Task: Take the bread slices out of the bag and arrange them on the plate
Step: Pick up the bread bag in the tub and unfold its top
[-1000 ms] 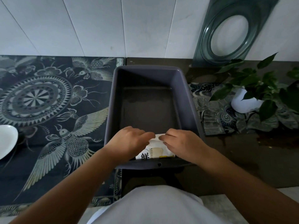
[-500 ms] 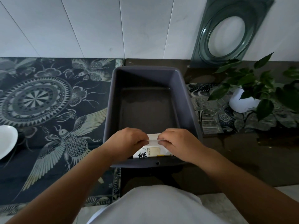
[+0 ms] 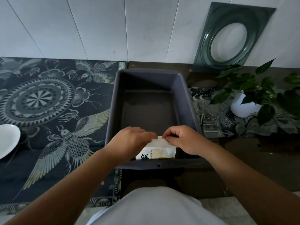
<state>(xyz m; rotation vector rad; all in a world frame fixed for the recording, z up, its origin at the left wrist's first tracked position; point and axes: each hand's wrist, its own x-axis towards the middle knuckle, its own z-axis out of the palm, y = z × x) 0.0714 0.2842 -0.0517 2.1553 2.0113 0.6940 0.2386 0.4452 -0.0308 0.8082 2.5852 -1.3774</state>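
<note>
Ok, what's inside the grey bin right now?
Only the bread bag, standing at the grey bin's near end, its top edge pinched by the left hand and right hand. The remaining floor shows bare. The bag's base and contents are hidden.

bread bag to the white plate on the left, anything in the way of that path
The bread bag sits inside the grey bin, pinched at its top by the left hand and right hand. The bin's left wall stands between bag and plate, so the slices must be lifted over it. Beyond that, only patterned mat.
</note>
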